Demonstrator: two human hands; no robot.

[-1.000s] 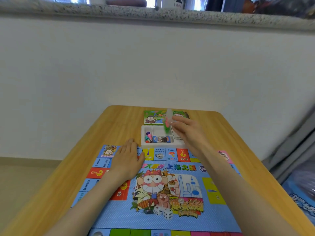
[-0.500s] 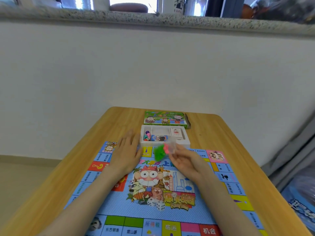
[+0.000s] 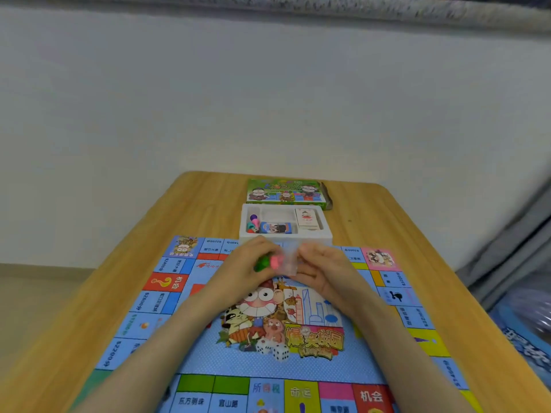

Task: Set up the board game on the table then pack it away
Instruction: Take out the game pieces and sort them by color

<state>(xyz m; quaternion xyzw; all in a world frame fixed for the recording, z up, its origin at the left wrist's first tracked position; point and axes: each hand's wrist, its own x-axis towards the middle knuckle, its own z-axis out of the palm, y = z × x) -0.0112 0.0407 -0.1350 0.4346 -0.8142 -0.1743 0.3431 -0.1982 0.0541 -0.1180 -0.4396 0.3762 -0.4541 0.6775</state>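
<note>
While the wood table (image 3: 402, 242) carries everything, what's on it, biggest first? —meeple_kid

Blue game board (image 3: 268, 365) spread flat nearest the person, then green box lid (image 3: 284, 192) at the far end, white tray (image 3: 326, 234) btw the two w/ card deck (image 3: 307, 219) + pawns (image 3: 252, 224) inside. —dicebag99

And the hands? —meeple_kid

Both over the board's far edge, just in front of the tray. Person's left hand (image 3: 247, 269) curls round the clear bag (image 3: 288, 262) at the end w/ the green + pink pieces (image 3: 267, 262), right hand (image 3: 326, 271) pinches its other end. —dicebag99
</note>
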